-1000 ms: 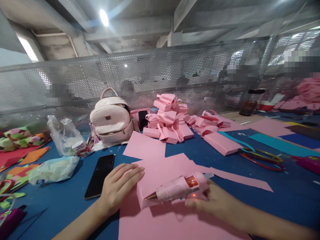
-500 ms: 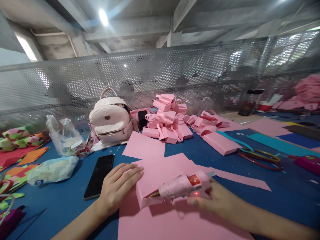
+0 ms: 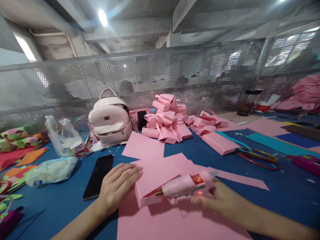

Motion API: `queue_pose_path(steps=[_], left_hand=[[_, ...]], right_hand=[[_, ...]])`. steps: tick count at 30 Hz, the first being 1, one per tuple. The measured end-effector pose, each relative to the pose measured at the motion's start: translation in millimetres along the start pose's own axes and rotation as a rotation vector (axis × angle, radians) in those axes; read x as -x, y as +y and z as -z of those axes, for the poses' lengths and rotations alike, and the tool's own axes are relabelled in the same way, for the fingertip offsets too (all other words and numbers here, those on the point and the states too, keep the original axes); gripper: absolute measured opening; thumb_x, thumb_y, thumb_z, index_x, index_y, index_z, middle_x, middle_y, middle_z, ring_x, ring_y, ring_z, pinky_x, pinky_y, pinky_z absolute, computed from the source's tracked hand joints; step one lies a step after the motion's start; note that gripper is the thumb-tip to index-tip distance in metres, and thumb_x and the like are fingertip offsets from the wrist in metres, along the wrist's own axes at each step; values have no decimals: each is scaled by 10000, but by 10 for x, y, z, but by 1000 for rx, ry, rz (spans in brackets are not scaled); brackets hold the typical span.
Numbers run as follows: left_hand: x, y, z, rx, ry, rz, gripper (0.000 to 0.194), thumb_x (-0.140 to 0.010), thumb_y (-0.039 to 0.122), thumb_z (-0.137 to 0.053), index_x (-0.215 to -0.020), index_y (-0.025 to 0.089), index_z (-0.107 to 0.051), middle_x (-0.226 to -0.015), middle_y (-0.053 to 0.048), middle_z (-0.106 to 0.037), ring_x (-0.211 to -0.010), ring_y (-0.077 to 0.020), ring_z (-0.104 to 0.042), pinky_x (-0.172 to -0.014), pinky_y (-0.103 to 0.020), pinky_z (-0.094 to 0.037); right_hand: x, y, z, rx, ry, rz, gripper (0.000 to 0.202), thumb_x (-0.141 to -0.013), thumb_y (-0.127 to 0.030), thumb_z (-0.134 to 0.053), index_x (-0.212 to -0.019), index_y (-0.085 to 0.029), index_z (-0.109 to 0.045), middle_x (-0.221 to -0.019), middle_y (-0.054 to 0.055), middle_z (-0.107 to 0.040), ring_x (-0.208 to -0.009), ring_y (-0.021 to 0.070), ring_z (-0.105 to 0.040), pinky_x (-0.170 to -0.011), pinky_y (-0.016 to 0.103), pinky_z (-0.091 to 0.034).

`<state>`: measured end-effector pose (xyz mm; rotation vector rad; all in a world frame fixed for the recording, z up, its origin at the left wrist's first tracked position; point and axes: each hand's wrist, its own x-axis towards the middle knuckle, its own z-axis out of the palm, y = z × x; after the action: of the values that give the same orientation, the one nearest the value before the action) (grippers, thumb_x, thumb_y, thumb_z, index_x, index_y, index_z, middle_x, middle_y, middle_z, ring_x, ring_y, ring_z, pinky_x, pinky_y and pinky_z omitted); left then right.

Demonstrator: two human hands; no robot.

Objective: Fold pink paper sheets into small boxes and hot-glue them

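Note:
My right hand [image 3: 210, 196] is wrapped round the handle of a pink hot glue gun [image 3: 182, 186], whose small red light glows. Its metal nozzle points left, at the opening along the near side of a folded pink paper box [image 3: 155, 175]. With fingers stretched out flat, my left hand [image 3: 122, 186] lies against the box's left edge. Beneath the box is a large pink sheet [image 3: 160, 223]. Left of my left hand lies a black phone [image 3: 98, 176].
Behind the sheets rises a pile of pink paper bags [image 3: 166, 120], beside a pale backpack [image 3: 109, 116]. Plastic bags [image 3: 53, 170] lie left. Scissors [image 3: 260, 158] and a purple glue gun [image 3: 306, 162] lie right on the blue table [image 3: 225, 170]. A perforated metal screen [image 3: 150, 73] stands behind.
The glue gun in my right hand has shifted slightly to the right along the box's opening. My left hand has stayed in place on the paper.

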<state>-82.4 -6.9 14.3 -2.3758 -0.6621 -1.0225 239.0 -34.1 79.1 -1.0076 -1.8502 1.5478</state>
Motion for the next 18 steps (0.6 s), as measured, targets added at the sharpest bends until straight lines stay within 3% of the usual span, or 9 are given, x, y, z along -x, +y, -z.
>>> queue_pose_path(steps=[4,9,18], left_hand=[[12,-4,-2,-1,-15,-2,310,-1076,200,-422,-1282,117,-638,-1197,-116,-752,-1194,-213,-653,-1052,-367,-469],[23,-7,-2,9,-22,1,309,-1075,180,-420,-1296,114,-627,-1217,-113,-744,-1212,-217,-636,-1056,-377,-456],[1,-4,8,9,-19,-10,312,-1078,186,-415,-1284,106,-635,-1202,-117,-749,-1202,-216,-643,-1043,-366,-463]], right_hand=[[10,47,30,-15,-6,31,560,-820,-607,-726,-1217,-213,-749,-1058,104,-776,-952,315,-725,-837,427,-618],[34,37,56,13,-20,18,547,-849,-595,-706,-1222,-197,-747,-960,101,-789,-919,313,-733,-850,435,-606],[60,-1,79,12,-11,16,536,-828,-567,-736,-1226,-209,-749,-1056,105,-779,-914,314,-727,-848,442,-613]])
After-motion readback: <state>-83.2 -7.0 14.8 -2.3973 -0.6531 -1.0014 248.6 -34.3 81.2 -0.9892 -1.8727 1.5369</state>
